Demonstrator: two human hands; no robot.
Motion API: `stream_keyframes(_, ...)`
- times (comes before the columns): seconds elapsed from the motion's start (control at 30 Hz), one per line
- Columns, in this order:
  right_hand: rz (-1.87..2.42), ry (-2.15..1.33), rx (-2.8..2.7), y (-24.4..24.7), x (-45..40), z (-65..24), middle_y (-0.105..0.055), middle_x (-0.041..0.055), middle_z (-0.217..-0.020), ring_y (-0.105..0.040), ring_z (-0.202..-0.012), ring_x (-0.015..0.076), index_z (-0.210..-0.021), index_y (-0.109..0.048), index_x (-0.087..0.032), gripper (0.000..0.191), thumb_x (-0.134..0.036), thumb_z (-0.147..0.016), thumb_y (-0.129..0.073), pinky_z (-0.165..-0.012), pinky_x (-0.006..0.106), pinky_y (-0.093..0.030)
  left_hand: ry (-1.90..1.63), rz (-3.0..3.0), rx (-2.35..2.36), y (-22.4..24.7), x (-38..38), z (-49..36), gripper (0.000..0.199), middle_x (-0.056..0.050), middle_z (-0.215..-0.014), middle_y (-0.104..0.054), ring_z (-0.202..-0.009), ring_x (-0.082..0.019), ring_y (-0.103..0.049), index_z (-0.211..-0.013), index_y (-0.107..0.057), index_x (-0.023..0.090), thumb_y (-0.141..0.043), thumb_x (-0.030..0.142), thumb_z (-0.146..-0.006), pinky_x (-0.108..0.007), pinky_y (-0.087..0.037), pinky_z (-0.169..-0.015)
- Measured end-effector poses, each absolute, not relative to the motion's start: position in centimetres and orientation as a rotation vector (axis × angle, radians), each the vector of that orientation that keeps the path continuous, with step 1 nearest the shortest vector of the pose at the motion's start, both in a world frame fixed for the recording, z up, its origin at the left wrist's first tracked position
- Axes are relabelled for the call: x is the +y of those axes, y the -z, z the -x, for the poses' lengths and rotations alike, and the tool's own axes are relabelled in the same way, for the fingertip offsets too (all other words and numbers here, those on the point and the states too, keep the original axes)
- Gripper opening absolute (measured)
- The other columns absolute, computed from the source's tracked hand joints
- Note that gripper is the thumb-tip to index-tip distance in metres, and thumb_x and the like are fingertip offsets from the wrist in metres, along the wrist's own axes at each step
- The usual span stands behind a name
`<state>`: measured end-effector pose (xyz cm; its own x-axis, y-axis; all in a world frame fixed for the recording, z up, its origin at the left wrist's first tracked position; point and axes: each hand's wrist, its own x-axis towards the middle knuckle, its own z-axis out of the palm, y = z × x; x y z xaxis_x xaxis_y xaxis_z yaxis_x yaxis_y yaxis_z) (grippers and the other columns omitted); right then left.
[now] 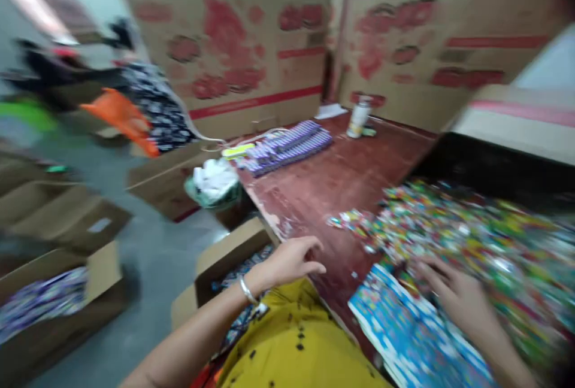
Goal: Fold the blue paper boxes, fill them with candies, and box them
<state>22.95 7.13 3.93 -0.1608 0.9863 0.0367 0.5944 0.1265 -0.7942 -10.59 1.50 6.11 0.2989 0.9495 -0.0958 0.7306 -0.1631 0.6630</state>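
My left hand (294, 261) hangs over the table's near edge, its fingers curved and apart from the thumb, with nothing between them. My right hand (449, 286) reaches down at the near side of a large heap of small, shiny, colourful wrapped pieces (467, 226) that look like candies. Its fingertips touch the heap; blur hides whether they grip any piece. Below and beside that hand lies a blue printed plastic packet (395, 322), flat at the table's edge.
The red-brown table (341, 166) bears a stack of purple striped packets (291, 145) and a white bottle (359, 117). Large printed cartons (251, 35) stand behind. Open boxes, one holding purple packets (45, 301), sit on the floor at left. A person in patterned clothing (155, 103) is beyond.
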Motion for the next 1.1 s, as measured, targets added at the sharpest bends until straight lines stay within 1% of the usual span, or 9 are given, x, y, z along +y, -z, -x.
stream_keyframes(0.07,1.597,-0.945,-1.848,-3.6,5.9,-24.0,-0.073,0.01,-0.089,-0.069,-0.072,0.0248,-0.101,-0.068,-0.018,0.042,-0.051,-0.087,-0.047,-0.061,0.031,-0.054,-0.447,-1.989,1.405,-4.6,2.3,7.5,0.043,-0.002,-0.097,-0.065,-0.085,-0.019,-0.063,-0.109,-0.055,0.023,-0.065,0.05,-0.078,-0.027,-0.047,-0.074)
stream_keyframes(0.13,1.681,-0.858,-1.845,-2.9,5.5,-24.3,-0.073,0.0083,-0.083,-0.067,-0.072,0.0238,-0.101,-0.068,-0.018,0.04,-0.046,-0.089,-0.043,-0.063,0.031,-0.052,-0.401,-2.054,1.333,-3.3,2.7,4.6,0.047,-0.002,-0.099,-0.063,-0.086,-0.02,-0.062,-0.108,-0.053,0.023,-0.067,0.052,-0.075,-0.028,-0.047,-0.075)
stream_keyframes(0.23,1.713,-0.649,-1.939,-1.9,5.0,-23.7,-0.071,0.0067,-0.091,-0.065,-0.083,0.0224,-0.095,-0.07,-0.02,0.032,-0.037,-0.091,-0.043,-0.074,0.031,-0.048,-0.299,-2.154,1.325,-1.9,2.5,1.3,0.055,-0.005,-0.106,-0.059,-0.093,-0.023,-0.06,-0.11,-0.049,0.023,-0.072,0.052,-0.07,-0.032,-0.048,-0.077)
stream_keyframes(0.37,1.841,-0.449,-2.118,-1.0,4.2,-22.2,-0.067,0.0048,-0.088,-0.063,-0.079,0.0201,-0.091,-0.072,-0.025,0.029,-0.03,-0.093,-0.043,-0.068,0.028,-0.043,-0.135,-2.19,1.386,-1.1,2.0,-0.6,0.062,-0.009,-0.117,-0.052,-0.108,-0.029,-0.055,-0.115,-0.044,0.022,-0.076,0.046,-0.067,-0.038,-0.048,-0.084)
stream_keyframes(0.5,1.894,-0.307,-2.199,-0.6,4.3,-20.8,-0.065,0.0079,-0.092,-0.062,-0.081,0.022,-0.097,-0.071,-0.024,0.025,-0.032,-0.092,-0.048,-0.067,0.029,-0.042,-0.127,-2.157,1.391,-0.8,1.9,-0.5,0.064,-0.009,-0.121,-0.049,-0.113,-0.029,-0.052,-0.119,-0.04,0.023,-0.075,0.043,-0.069,-0.039,-0.047,-0.088)
stream_keyframes(0.6,1.86,-0.331,-2.15,-0.5,4.8,-20.2,-0.063,0.0063,-0.093,-0.062,-0.08,0.0208,-0.1,-0.069,-0.025,0.022,-0.035,-0.091,-0.052,-0.068,0.029,-0.043,-0.134,-2.135,1.372,-0.7,1.9,-0.3,0.068,-0.009,-0.122,-0.048,-0.114,-0.028,-0.051,-0.122,-0.038,0.024,-0.075,0.043,-0.068,-0.039,-0.047,-0.089)
stream_keyframes(0.77,1.705,-0.394,-2.149,-0.9,5.0,-20.0,-0.062,0.0039,-0.096,-0.06,-0.086,0.0192,-0.096,-0.069,-0.025,0.018,-0.036,-0.09,-0.056,-0.075,0.029,-0.045,-0.167,-2.126,1.347,-0.5,2.2,-0.2,0.075,-0.009,-0.123,-0.048,-0.115,-0.028,-0.05,-0.128,-0.035,0.023,-0.075,0.044,-0.068,-0.039,-0.046,-0.091)
stream_keyframes(0.9,1.787,-0.307,-2.128,-0.7,4.7,-20.0,-0.062,0.0058,-0.095,-0.058,-0.092,0.0224,-0.1,-0.069,-0.025,0.019,-0.035,-0.09,-0.056,-0.079,0.032,-0.045,-0.176,-2.12,1.325,-0.2,2.3,-0.1,0.079,-0.009,-0.125,-0.048,-0.116,-0.028,-0.05,-0.132,-0.031,0.023,-0.075,0.043,-0.069,-0.038,-0.046,-0.091)
stream_keyframes(1.1,1.798,-0.331,-2.133,-0.1,4.9,-19.3,-0.061,0.0052,-0.095,-0.057,-0.095,0.023,-0.095,-0.067,-0.024,0.015,-0.036,-0.087,-0.061,-0.082,0.033,-0.045,-0.176,-2.091,1.315,0.1,2.5,-0.1,0.085,-0.011,-0.128,-0.047,-0.119,-0.029,-0.049,-0.136,-0.029,0.023,-0.076,0.041,-0.068,-0.039,-0.045,-0.095)
